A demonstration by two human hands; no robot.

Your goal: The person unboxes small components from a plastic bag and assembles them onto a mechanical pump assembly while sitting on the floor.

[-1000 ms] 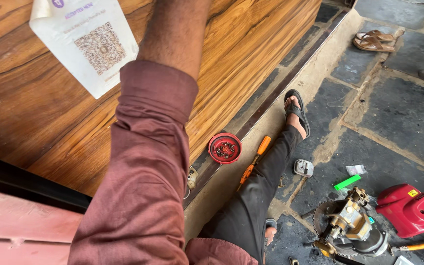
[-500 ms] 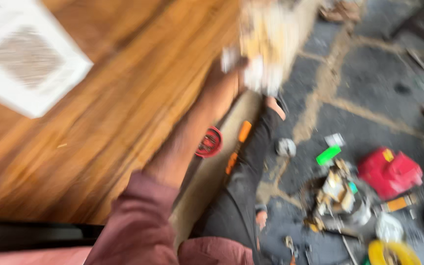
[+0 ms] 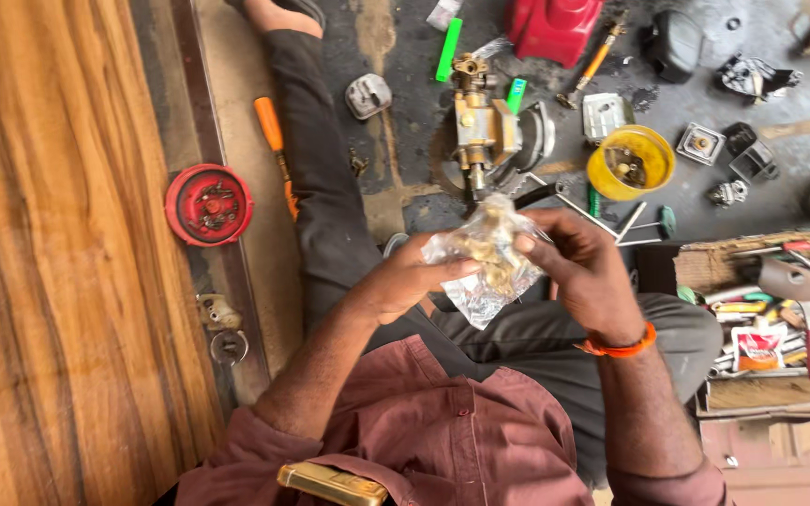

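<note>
Head view, the only one. Left hand and right hand meet over the lap, both closed on a clear plastic bag of small brass-coloured parts. The left thumb and fingers pinch the bag's left edge; the right fingers curl over its upper right side. The bag lies between the two hands, equally near each, its long axis running from upper right down to lower left. An orange band sits on the right wrist.

Surroundings: a brass pump body stands on the stone floor just beyond the bag. A yellow bowl lies to its right, a red round cap well apart at left, and a tool tray beside the right forearm.
</note>
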